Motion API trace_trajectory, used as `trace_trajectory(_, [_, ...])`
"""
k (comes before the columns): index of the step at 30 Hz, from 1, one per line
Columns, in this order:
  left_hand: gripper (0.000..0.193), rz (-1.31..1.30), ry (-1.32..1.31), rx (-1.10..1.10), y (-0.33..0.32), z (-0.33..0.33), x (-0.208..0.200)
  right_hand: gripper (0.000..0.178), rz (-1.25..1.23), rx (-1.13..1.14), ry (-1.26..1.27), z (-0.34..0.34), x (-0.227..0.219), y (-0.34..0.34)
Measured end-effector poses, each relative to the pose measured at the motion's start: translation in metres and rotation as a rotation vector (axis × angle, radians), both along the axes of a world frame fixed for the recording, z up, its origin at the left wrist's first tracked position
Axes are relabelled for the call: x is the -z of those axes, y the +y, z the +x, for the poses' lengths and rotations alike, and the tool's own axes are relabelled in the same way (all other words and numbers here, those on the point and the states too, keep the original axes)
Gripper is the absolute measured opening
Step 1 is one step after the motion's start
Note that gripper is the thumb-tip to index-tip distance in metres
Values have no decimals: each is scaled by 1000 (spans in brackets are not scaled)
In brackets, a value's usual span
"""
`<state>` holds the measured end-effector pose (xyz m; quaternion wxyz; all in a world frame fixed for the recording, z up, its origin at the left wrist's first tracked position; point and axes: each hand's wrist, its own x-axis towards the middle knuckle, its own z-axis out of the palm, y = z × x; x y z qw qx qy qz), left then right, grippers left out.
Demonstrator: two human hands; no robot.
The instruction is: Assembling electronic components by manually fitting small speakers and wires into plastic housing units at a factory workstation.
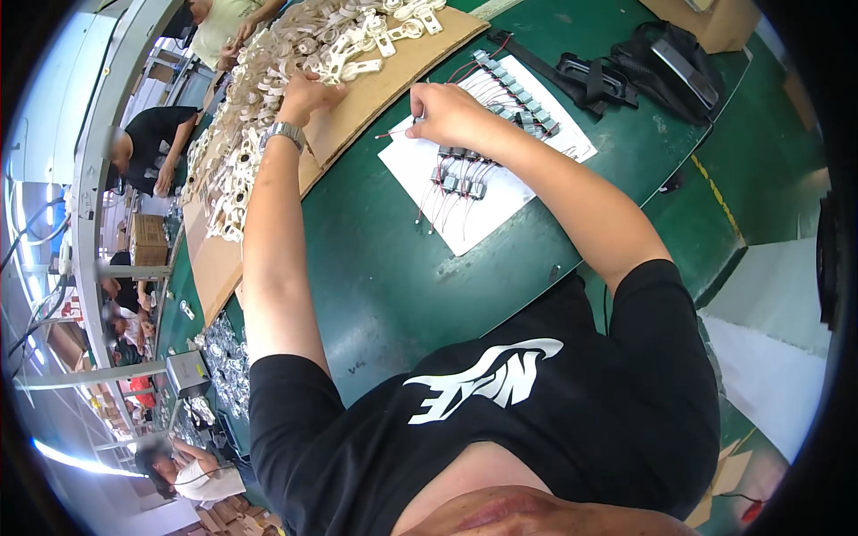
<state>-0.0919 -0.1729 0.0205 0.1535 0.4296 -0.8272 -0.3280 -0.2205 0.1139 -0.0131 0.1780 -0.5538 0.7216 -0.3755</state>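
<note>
The right hand (447, 114) appears to pinch a small wired motor (419, 117), its red lead trailing; gripping the body, not the lead, should spare the joints. The left hand (308, 96) is at the white plastic housings (255, 98); whether it grasps one I cannot tell. Lifting singly avoids snags. The housings lie on cardboard (357, 109), other motors (511, 87) on a white sheet (576, 147) over the green table (402, 259).

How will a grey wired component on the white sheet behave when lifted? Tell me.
The grey wired component looks blocky, so it probably won't roll. Its thin wires trail loosely, so they will likely flop and could snag neighbouring ones.
</note>
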Motion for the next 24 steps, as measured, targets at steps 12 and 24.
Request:
trace_trajectory(12, [26, 712, 459, 3, 66, 43, -23, 25, -233, 19, -235, 5, 5, -10])
trace_trajectory(24, [48, 1085, 913, 177, 143, 55, 14, 22, -371, -16, -101, 23, 14, -12])
